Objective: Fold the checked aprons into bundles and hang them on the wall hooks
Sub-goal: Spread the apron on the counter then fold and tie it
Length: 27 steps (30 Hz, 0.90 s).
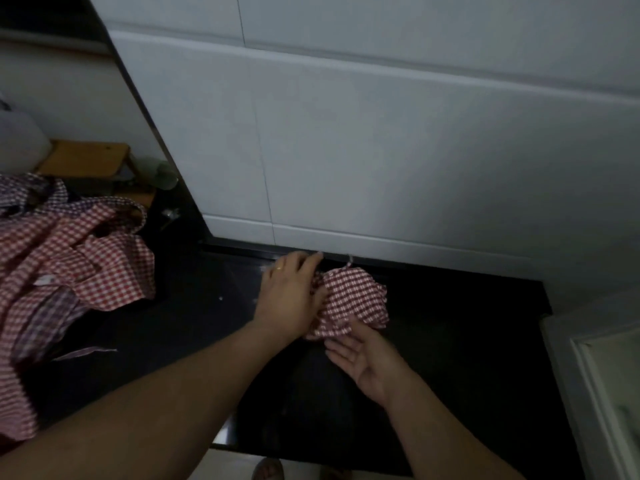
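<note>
A small folded bundle of red-and-white checked apron lies on the black countertop near the white tiled wall. My left hand rests palm down on the bundle's left side, fingers stretched toward the wall. My right hand sits palm up at the bundle's near edge, fingers straight and touching the cloth. A loose heap of checked aprons, red and purplish, is piled at the left of the counter. No wall hooks are in view.
A wooden board and a white container stand at the back left, with a glass beside the wall corner. A white-framed surface borders the counter on the right. The floor and a sandalled foot show below.
</note>
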Motion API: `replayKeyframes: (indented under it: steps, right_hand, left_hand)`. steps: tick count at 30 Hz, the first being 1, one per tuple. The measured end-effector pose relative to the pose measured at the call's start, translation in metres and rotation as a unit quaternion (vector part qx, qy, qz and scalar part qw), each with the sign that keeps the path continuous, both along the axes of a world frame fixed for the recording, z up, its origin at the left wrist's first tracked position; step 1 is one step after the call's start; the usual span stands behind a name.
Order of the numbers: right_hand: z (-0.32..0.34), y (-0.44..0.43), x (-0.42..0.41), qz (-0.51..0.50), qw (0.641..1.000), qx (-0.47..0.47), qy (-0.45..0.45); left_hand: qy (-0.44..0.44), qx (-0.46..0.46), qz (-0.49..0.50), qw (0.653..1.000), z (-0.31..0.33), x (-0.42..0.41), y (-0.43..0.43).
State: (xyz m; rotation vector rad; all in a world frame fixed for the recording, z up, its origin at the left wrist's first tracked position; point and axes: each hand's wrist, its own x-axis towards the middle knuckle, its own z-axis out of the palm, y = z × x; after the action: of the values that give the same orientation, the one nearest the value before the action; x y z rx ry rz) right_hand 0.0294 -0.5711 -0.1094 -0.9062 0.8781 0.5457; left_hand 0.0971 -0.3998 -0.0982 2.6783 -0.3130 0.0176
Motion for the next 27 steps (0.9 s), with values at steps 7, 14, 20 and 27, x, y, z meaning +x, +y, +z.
replayKeyframes:
  steps: [7, 14, 20, 27]
  right_hand:
    - [-0.006, -0.008, 0.006, 0.047, 0.989, -0.142, -0.019]
    - [-0.002, -0.005, 0.032, 0.121, 0.976, -0.174, -0.049]
    - [-0.003, 0.020, 0.043, 0.231, 0.956, -0.166, -0.070]
    - [0.011, 0.005, 0.030, 0.230, 0.947, -0.220, -0.045]
  left_hand:
    - [0.127, 0.118, -0.097, 0.980, -0.032, -0.023, 0.009]
    - [0.084, 0.130, -0.089, 0.984, -0.031, -0.008, 0.018]
    - [0.127, 0.165, -0.042, 0.977, -0.020, -0.007, 0.048]
    - [0.134, 0.061, 0.035, 0.988, -0.006, -0.017, 0.048]
